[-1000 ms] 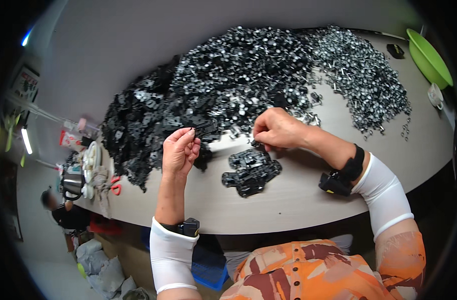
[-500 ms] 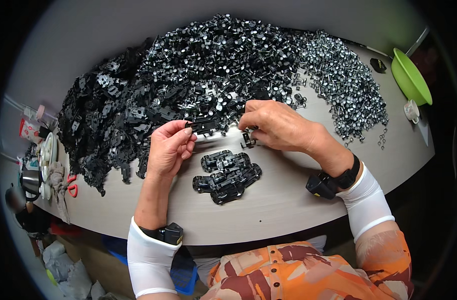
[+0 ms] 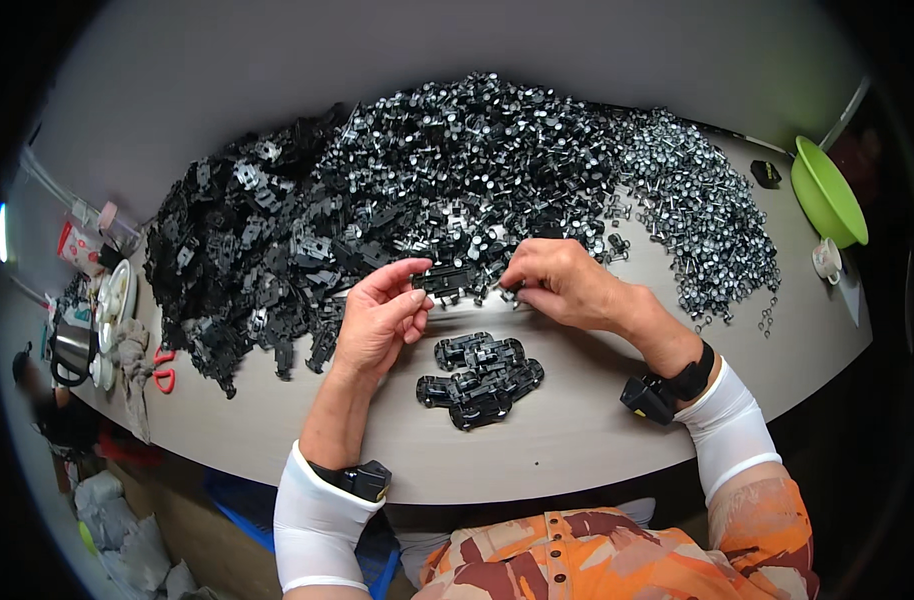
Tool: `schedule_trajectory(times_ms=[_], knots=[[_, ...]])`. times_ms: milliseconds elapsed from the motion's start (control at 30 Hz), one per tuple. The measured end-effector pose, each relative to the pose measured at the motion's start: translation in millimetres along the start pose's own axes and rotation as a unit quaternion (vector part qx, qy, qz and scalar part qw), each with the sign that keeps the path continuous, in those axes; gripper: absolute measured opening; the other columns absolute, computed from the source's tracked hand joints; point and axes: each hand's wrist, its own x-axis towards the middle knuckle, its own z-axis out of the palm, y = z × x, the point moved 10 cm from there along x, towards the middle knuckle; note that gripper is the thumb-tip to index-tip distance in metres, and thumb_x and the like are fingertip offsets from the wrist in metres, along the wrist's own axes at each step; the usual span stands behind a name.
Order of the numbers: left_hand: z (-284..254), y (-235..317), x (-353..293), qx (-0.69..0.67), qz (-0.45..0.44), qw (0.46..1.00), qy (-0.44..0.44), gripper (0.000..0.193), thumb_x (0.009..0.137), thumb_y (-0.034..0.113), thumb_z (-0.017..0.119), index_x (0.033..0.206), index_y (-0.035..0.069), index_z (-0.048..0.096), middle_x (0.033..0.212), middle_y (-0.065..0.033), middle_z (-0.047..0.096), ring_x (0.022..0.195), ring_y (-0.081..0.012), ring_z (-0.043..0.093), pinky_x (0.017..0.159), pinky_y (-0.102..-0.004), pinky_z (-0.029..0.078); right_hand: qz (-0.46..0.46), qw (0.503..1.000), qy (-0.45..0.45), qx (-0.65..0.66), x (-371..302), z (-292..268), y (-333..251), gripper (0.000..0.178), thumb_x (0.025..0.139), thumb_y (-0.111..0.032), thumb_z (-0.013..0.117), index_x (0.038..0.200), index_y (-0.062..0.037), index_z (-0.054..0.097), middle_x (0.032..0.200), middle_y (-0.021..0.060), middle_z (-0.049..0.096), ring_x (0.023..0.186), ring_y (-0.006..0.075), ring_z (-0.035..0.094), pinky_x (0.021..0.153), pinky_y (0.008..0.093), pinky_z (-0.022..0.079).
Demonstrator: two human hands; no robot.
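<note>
My left hand pinches the left end of a black plastic toy car chassis between thumb and forefinger. Just right of it, my right hand has its fingertips closed on a small dark wheel axle, mostly covered by the fingers. Nearer to me on the table lies a cluster of several black chassis fitted with wheels. Beyond my hands rises a heap of wheel axles, with black chassis parts piled on its left.
Silvery wheel axles spread over the right of the table. At the far right are a green basin and a white cup. Red-handled scissors, a grey cloth and a metal kettle are at the left.
The whole view has shifted, so the table and heap appear lower and farther right. My right fingers have closed further over the wheel axle, which showed more before. My left hand keeps the chassis.
</note>
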Motion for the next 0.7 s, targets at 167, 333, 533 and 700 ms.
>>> schedule_trajectory(times_ms=[167,333,533,700], knots=[[5.7,-5.0,0.4,0.024,-0.003,1.0,-0.002,0.029,0.084,-0.001,0.057,0.113,-0.001,0.056,0.076,-0.0071,0.062,0.055,-0.0068,0.055,0.044,-0.0168,0.043,0.089,0.963,0.078,0.242,0.5,-2.6,12.5,0.017,0.074,0.001,0.061,0.091,0.0013,0.065,0.1,0.0094,0.061,0.081,0.0138,0.06,0.074,0.0256,0.051],[27.6,-5.8,5.3,0.011,-0.022,0.999,-0.025,0.028,0.083,-0.001,0.06,0.111,-0.002,0.058,0.077,-0.0064,0.062,0.058,-0.0076,0.055,0.046,-0.0172,0.043,0.141,0.93,0.057,0.334,-2.1,14.1,31.1,0.019,0.076,0.001,0.061,0.095,0.0029,0.064,0.087,0.0088,0.065,0.076,0.0115,0.062,0.071,0.0242,0.051],[42.2,-8.8,15.0,-0.026,-0.012,0.999,-0.025,0.021,0.081,-0.001,0.064,0.102,-0.001,0.06,0.078,-0.0045,0.062,0.06,-0.0078,0.055,0.048,-0.0185,0.043,0.185,0.882,0.109,0.421,-6.9,11.1,38.0,0.017,0.079,0.0,0.061,0.095,0.0066,0.064,0.08,0.0094,0.067,0.075,0.0122,0.064,0.071,0.0245,0.052],[41.1,-8.1,20.3,-0.08,0.016,0.996,0.048,0.013,0.084,0.004,0.063,0.096,-0.001,0.06,0.078,-0.0078,0.063,0.063,-0.0122,0.058,0.051,-0.0221,0.046,0.216,0.826,0.134,0.502,-6.7,20.9,36.8,0.018,0.082,-0.001,0.059,0.098,0.0077,0.061,0.087,0.0106,0.066,0.075,0.0141,0.064,0.069,0.0252,0.053]])
